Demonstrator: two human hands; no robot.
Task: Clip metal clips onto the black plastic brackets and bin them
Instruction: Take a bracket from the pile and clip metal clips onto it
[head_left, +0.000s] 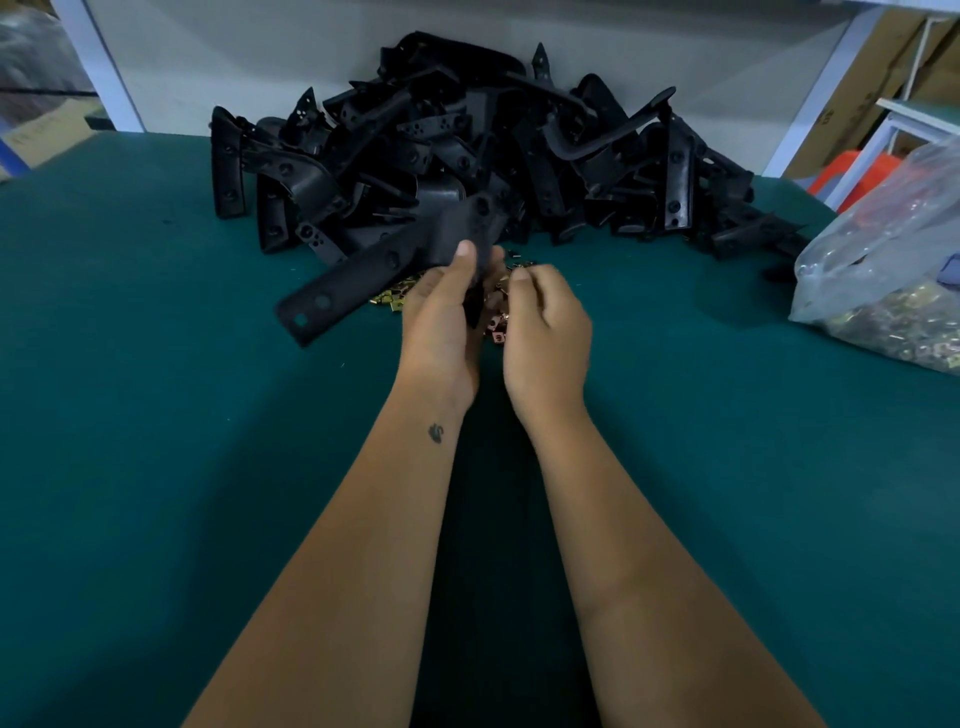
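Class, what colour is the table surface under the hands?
Dark teal green table surface, seen in the head view.

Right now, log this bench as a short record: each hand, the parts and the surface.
left hand: grips a black bracket, thumb on top
right hand: fingers curled by the bracket; contents hidden
bracket pile: heaped behind the hands
loose metal clips: scattered under the hands
plastic bag: clips inside, far right
table: green mat

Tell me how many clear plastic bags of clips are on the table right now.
1: the plastic bag sits at the table's right edge, partly cut off by the frame; more may lie out of view.
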